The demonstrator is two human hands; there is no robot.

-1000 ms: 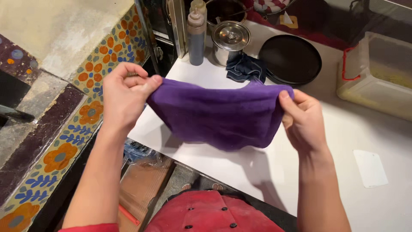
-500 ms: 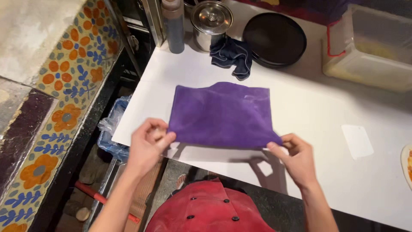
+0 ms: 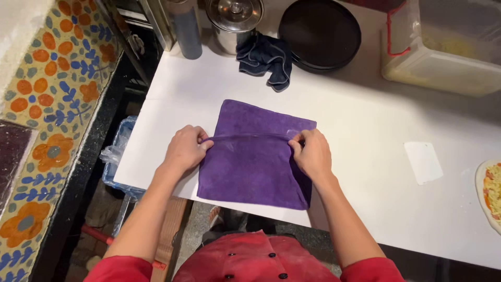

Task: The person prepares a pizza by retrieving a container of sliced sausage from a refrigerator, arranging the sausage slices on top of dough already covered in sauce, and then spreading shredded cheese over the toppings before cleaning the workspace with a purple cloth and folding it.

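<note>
A purple cloth [image 3: 250,167] lies flat on the white counter [image 3: 360,130] near its front edge. My left hand [image 3: 185,149] pinches the cloth's left side and my right hand [image 3: 311,152] pinches its right side. Between them a raised edge of the cloth runs straight across, partway folded over the lower half. The near end of the cloth hangs slightly past the counter's edge.
A crumpled dark blue rag [image 3: 266,57] lies behind the cloth. Beyond it stand a steel lidded pot [image 3: 235,18], a tall bottle [image 3: 185,26] and a black round pan [image 3: 321,34]. A clear plastic tub [image 3: 443,47] stands at the back right; a white scraper [image 3: 424,162] and a pizza edge [image 3: 490,193] lie right.
The cloth went from being held up in the air to lying on the counter. Both hands then moved forward from its near corners, carrying an edge over the cloth.
</note>
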